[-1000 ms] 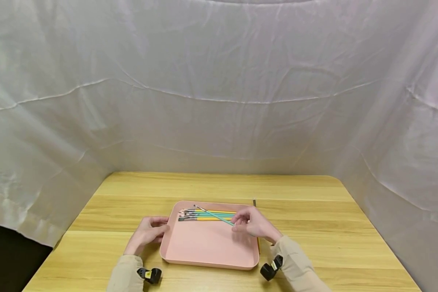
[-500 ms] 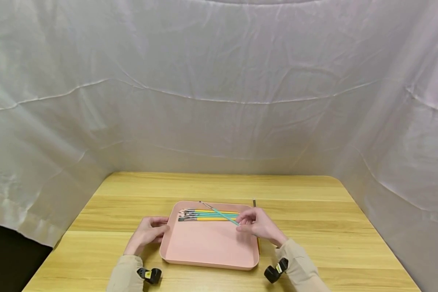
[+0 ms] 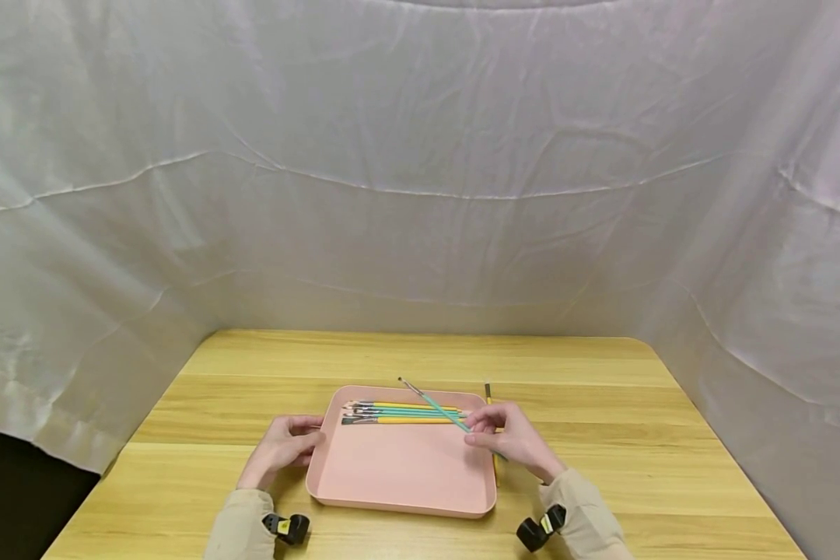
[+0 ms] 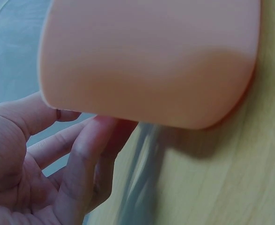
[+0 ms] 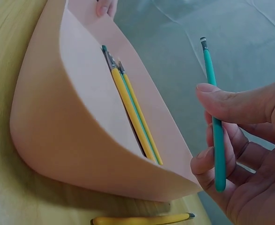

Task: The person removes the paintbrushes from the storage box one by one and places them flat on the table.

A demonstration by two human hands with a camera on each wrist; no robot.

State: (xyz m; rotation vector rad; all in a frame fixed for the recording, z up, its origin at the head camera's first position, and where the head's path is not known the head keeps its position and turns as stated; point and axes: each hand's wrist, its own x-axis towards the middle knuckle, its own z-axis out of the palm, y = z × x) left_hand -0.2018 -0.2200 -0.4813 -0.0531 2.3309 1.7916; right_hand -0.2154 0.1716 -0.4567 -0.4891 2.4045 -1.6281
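Observation:
A pink tray lies on the table. My left hand holds its left wall; in the right wrist view that hand's thumb tip shows over the rim, while the other fingertips are hidden behind the wall in the left wrist view. Several yellow and turquoise paintbrushes lie side by side along the tray's far part, bristles to the left. Above the tray's right side, my right hand pinches a turquoise paintbrush between thumb and fingers, slanted with its bristle end up and to the left.
A yellow paintbrush lies on the wooden table just outside the tray's right wall, partly hidden by my right hand in the head view. Grey cloth hangs behind the table and along both sides.
My right hand has drifted right with the turquoise paintbrush, from over the other brushes to the tray's right edge. The brush's bristle end has risen. My left hand and the tray keep their places.

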